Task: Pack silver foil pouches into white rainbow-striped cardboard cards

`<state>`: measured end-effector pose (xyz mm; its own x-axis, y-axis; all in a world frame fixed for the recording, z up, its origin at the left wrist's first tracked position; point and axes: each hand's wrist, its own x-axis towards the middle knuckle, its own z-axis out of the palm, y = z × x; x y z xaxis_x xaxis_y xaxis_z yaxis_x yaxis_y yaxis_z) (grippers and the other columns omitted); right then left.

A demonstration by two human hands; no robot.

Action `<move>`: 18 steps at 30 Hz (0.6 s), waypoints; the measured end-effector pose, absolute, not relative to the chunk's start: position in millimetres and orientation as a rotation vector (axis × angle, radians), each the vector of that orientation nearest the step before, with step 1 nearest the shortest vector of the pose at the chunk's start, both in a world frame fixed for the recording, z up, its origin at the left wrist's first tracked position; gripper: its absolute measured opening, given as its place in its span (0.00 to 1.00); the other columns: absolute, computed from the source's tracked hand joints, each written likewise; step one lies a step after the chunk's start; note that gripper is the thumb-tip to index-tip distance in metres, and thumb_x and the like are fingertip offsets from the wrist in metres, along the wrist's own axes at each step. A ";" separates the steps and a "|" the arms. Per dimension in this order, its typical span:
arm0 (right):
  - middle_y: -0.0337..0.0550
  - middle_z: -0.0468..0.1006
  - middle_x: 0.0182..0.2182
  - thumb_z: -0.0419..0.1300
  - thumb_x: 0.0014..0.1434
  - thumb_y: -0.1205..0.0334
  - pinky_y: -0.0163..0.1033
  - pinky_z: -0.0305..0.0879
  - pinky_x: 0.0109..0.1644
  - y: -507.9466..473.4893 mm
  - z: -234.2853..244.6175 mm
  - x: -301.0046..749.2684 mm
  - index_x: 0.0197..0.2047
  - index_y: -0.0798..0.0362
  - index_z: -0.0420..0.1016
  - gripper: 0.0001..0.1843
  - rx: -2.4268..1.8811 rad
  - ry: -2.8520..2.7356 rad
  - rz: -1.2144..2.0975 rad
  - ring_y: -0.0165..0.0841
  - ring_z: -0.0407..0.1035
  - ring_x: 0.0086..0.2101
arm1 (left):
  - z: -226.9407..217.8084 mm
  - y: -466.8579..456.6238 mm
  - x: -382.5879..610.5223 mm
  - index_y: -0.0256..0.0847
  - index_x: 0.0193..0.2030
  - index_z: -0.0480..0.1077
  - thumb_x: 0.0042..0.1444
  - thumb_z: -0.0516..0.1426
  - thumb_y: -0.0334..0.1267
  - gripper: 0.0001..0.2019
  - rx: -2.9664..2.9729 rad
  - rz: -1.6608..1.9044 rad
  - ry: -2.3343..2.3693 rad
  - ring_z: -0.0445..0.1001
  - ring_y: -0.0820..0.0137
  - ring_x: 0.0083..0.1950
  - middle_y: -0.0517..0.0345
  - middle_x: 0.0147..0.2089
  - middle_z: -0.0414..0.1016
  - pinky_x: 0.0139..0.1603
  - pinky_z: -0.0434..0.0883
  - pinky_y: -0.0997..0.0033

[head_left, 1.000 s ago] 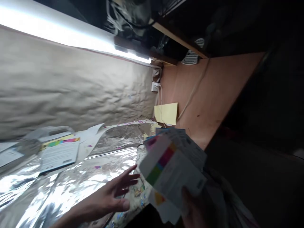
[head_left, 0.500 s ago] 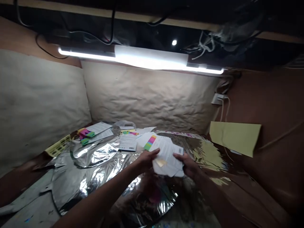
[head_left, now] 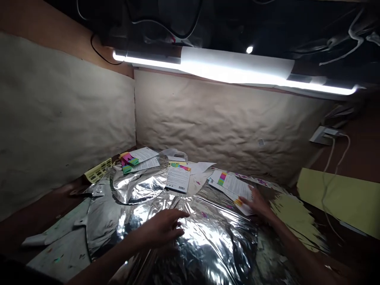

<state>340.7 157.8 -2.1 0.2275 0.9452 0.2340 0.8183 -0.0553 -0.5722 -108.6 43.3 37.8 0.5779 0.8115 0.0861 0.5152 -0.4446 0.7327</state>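
My left hand (head_left: 163, 227) hovers over the silver foil sheet (head_left: 204, 241), its fingers apart and nothing in them. At the right, my right hand (head_left: 259, 206) has its thumb and fingers on the near edge of a few overlapping white printed cards (head_left: 234, 186). A striped strip of coloured sticky tabs (head_left: 221, 179) shows on these cards, and a small yellow-orange piece (head_left: 238, 202) lies by my thumb. Another printed card (head_left: 178, 179) with coloured tabs along its top lies left of them, apart from both hands.
At the back left are more printed cards (head_left: 145, 153) and pink and green tab strips (head_left: 128, 161). A yellow label sheet (head_left: 98, 171) lies by the left wall. Yellow paper (head_left: 341, 196) and a white cable (head_left: 328, 170) are at the right; a tube light (head_left: 237, 71) hangs above.
Both hands held the cards at the middle; now my left hand is off them and has moved left. The cards are farther right with my right hand. The view has turned left.
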 end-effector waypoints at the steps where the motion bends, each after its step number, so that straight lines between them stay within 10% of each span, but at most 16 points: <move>1: 0.61 0.64 0.64 0.69 0.40 0.45 0.53 0.53 0.67 159.5 -7.0 335.9 0.60 0.56 0.69 0.45 -1.901 -1.665 0.298 0.53 0.57 0.64 | 36.0 36.1 -116.8 0.49 0.61 0.68 0.60 0.58 0.41 0.22 2.196 0.567 1.076 0.76 0.62 0.47 0.54 0.49 0.77 0.52 0.70 0.61; 9: 0.53 0.68 0.61 0.68 0.45 0.49 0.60 0.41 0.71 174.2 -4.9 289.8 0.44 0.46 0.78 0.22 -1.732 -1.675 0.308 0.54 0.47 0.68 | 33.3 -0.9 -189.4 0.56 0.52 0.76 0.58 0.59 0.43 0.14 2.009 0.855 1.604 0.77 0.58 0.50 0.57 0.49 0.80 0.51 0.72 0.64; 13: 0.49 0.78 0.50 0.65 0.53 0.50 0.66 0.61 0.60 149.6 -0.4 194.2 0.38 0.38 0.82 0.09 -1.248 -1.985 0.457 0.55 0.68 0.55 | 28.5 16.8 -258.3 0.41 0.51 0.75 0.60 0.55 0.39 0.15 1.901 0.865 2.288 0.71 0.52 0.57 0.44 0.55 0.75 0.60 0.65 0.54; 18: 0.50 0.81 0.45 0.59 0.59 0.58 0.54 0.70 0.48 124.5 23.1 48.2 0.53 0.47 0.78 0.19 -0.955 -2.372 0.421 0.47 0.74 0.45 | 23.3 52.8 -296.0 0.37 0.56 0.71 0.55 0.54 0.27 0.21 2.000 0.819 2.304 0.65 0.53 0.64 0.40 0.61 0.69 0.65 0.58 0.56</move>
